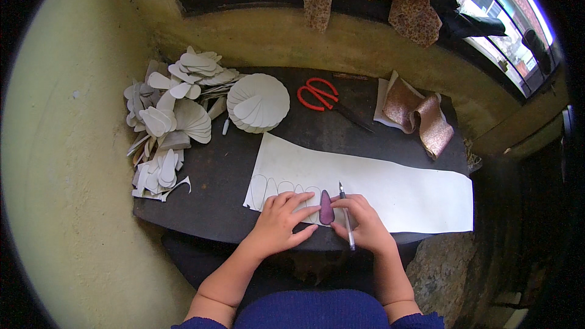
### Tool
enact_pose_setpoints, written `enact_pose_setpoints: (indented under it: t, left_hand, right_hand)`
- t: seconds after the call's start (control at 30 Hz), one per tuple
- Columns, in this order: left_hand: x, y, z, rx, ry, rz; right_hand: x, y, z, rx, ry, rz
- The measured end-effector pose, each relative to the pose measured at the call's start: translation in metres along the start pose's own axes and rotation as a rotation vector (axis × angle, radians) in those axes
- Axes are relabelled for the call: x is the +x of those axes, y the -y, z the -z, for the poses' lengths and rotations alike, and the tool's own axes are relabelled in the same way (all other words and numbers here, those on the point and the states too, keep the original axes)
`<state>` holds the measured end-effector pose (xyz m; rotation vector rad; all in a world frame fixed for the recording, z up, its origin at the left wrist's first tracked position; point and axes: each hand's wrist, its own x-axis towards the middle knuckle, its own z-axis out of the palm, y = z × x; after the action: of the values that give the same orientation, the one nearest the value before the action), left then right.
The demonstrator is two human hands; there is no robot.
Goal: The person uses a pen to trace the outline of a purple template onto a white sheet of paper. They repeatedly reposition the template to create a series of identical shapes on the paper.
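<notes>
A white sheet [390, 192] lies across the dark table, its near left part marked with a row of drawn rounded outlines [274, 186]. On it, between my hands, rests a small purple teardrop-shaped template [326, 208]. My left hand [283, 220] lies spread over the outlines, fingertips at the template's left side. A pen [348, 222] sits in my right hand [364, 224], its tip pointing away from me and raised at a slant. Thumb and fingertips of that hand are at the template's right edge; whether they press on it I cannot tell.
Piles of cut white petal-shaped pieces [194, 122] crowd the table's left side, beside a round fanned stack [258, 102]. Red-handled scissors [329, 100] lie at the back. Glittery rose-gold material [420, 116] sits at the far right. A wall [85, 146] borders the left.
</notes>
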<state>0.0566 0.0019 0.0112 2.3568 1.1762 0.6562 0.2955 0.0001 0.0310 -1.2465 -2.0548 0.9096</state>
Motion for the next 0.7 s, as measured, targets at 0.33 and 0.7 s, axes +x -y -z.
enact_pose_setpoints:
  t: [0.33, 0.7]
  left_hand:
    - [0.0003, -0.0008, 0.0010, 0.002, 0.004, 0.005]
    - [-0.0004, 0.0003, 0.0005, 0.007, 0.024, 0.010]
  right_hand:
    - [0.0010, 0.0007, -0.0008, -0.026, -0.018, 0.046]
    - [-0.0001, 0.0019, -0.0013, -0.048, -0.014, 0.024]
